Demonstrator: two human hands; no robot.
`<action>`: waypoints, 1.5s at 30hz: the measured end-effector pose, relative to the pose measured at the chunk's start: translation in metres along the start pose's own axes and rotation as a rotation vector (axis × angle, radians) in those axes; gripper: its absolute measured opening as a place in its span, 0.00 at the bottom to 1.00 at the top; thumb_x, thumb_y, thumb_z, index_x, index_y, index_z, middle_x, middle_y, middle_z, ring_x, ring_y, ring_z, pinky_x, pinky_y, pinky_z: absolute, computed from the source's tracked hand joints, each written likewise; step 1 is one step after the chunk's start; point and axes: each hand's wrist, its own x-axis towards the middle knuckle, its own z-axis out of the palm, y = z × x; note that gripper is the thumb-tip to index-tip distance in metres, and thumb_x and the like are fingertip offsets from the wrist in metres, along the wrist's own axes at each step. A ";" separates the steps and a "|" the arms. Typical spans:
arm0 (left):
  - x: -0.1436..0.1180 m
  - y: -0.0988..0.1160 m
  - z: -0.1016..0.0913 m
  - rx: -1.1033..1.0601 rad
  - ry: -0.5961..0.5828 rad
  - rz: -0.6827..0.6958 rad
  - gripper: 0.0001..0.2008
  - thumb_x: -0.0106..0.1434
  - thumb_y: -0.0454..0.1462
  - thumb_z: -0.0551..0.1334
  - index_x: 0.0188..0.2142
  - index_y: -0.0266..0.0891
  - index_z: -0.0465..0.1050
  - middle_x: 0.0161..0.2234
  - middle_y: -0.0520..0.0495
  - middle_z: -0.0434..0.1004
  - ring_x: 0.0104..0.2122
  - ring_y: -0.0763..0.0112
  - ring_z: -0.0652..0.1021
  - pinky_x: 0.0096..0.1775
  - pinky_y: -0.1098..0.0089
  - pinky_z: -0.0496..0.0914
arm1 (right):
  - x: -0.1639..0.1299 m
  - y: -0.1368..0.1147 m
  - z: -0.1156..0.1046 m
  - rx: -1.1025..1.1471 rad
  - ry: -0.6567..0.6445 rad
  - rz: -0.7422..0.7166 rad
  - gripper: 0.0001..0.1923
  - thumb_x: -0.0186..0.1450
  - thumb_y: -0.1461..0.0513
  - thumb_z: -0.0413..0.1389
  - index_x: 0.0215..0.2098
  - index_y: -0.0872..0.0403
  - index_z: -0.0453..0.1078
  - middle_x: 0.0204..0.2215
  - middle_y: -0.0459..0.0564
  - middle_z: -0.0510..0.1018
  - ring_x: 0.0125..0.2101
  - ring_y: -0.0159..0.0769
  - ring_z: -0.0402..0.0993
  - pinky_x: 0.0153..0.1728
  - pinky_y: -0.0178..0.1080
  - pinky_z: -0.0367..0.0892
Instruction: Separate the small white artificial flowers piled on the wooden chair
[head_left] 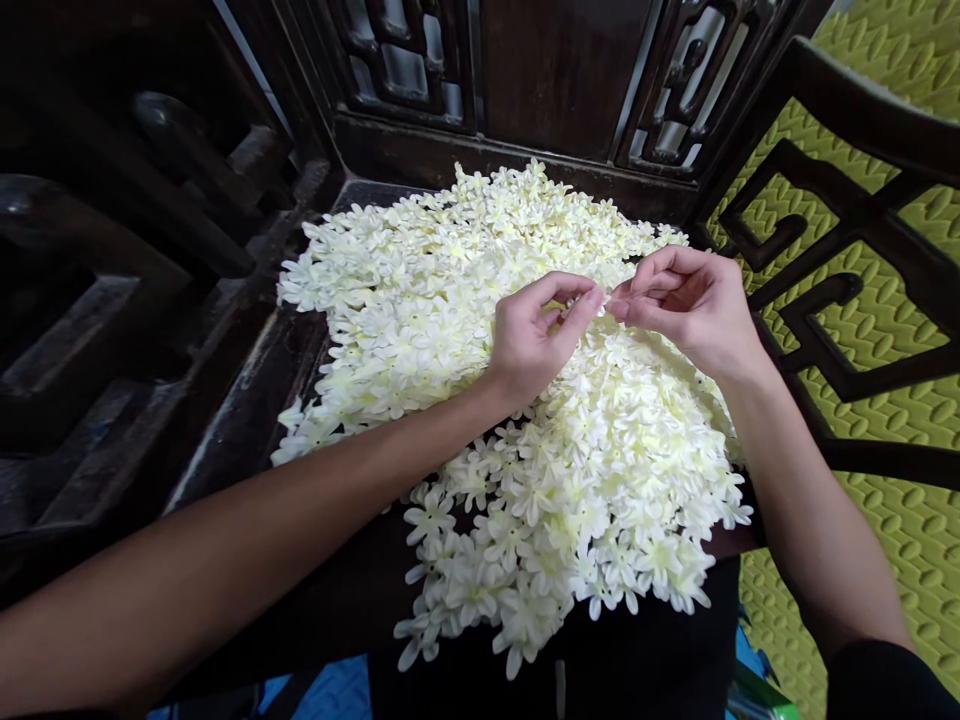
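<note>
A wide heap of creamy-white flowers (pixel 420 330), with pale yellow centres, is spread in front of me and hangs down over my dark-clothed lap. Above its right half, my left hand (pixel 536 335) is closed, thumb and fingers pinching a small white piece (pixel 602 308) that may be part of a flower. Opposite it, the tips of my right hand (pixel 694 305) meet the same spot in a pinch. Both hands' fingertips almost touch. What exactly sits between the right fingertips is too small to make out.
The flowers lie on a dark carved wooden seat whose back panel (pixel 562 75) rises behind them. A dark wooden armrest (pixel 862 215) with cut-out lattice stands at right, over a yellow-green textured mat (pixel 900 400). More dark woodwork (pixel 97 280) is at left, and blue matting (pixel 337 690) below.
</note>
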 end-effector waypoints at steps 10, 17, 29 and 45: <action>0.001 -0.007 0.000 0.070 0.074 0.044 0.09 0.68 0.44 0.60 0.38 0.41 0.72 0.35 0.48 0.72 0.32 0.75 0.72 0.27 0.73 0.67 | 0.001 -0.001 -0.001 -0.010 0.034 -0.031 0.15 0.52 0.62 0.73 0.32 0.52 0.72 0.27 0.45 0.77 0.29 0.34 0.76 0.33 0.38 0.75; 0.003 -0.009 0.000 0.071 0.114 0.065 0.08 0.68 0.44 0.61 0.40 0.43 0.71 0.38 0.47 0.72 0.37 0.73 0.74 0.29 0.73 0.68 | 0.002 -0.001 -0.001 -0.069 0.078 -0.040 0.13 0.54 0.65 0.71 0.32 0.52 0.72 0.28 0.46 0.78 0.30 0.34 0.76 0.34 0.39 0.75; 0.001 -0.002 -0.002 0.191 0.013 0.082 0.09 0.65 0.43 0.64 0.40 0.41 0.77 0.37 0.47 0.77 0.32 0.75 0.75 0.25 0.73 0.63 | 0.000 0.002 0.005 -0.118 0.071 -0.099 0.13 0.54 0.60 0.72 0.32 0.51 0.73 0.31 0.47 0.79 0.32 0.37 0.76 0.37 0.41 0.76; 0.003 -0.004 -0.001 0.164 0.083 0.089 0.07 0.67 0.42 0.63 0.39 0.42 0.75 0.36 0.47 0.75 0.36 0.72 0.75 0.34 0.70 0.70 | 0.008 0.010 -0.007 -0.224 0.357 -0.174 0.09 0.59 0.62 0.68 0.32 0.49 0.72 0.30 0.47 0.76 0.32 0.36 0.75 0.37 0.41 0.74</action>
